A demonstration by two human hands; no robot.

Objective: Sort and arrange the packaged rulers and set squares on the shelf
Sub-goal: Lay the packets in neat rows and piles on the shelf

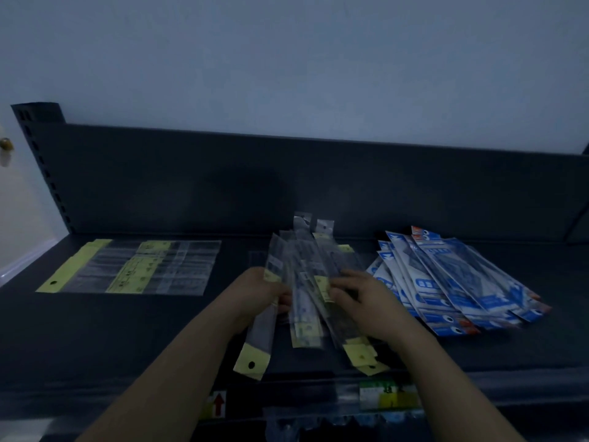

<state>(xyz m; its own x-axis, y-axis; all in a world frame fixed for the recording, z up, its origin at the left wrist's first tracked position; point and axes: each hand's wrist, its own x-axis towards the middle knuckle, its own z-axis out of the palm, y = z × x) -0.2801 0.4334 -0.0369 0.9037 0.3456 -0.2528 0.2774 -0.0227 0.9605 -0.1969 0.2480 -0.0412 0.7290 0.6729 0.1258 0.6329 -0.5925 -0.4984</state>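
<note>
**First speaker:** What does the person have hold of?

**Second speaker:** The loose ruler packs in the middle of the shelf. The left hand curls its fingers round the bundle's left edge. The right hand closes on the right side, fingertips pinching near a yellow label. The packs lie criss-crossed. Some have yellow headers toward the person, others have hang-holes toward the back panel.

**First speaker:** How should the squaring-up go?

**Second speaker:** Probably by turning every header the same way first, then pressing the long edges together between both hands. The sleeves look slick, so a light squeeze from both sides should hold better than a grip at one end. Otherwise they may fan out.

**First speaker:** Where do they belong?

**Second speaker:** Likely beside the flat row of rulers at the left, laid in the same direction. The blue packs, seemingly the set squares, are fanned out just beside the right hand. A careless wrist could scatter them, so the bundle is best lifted clear before it goes left.
</note>
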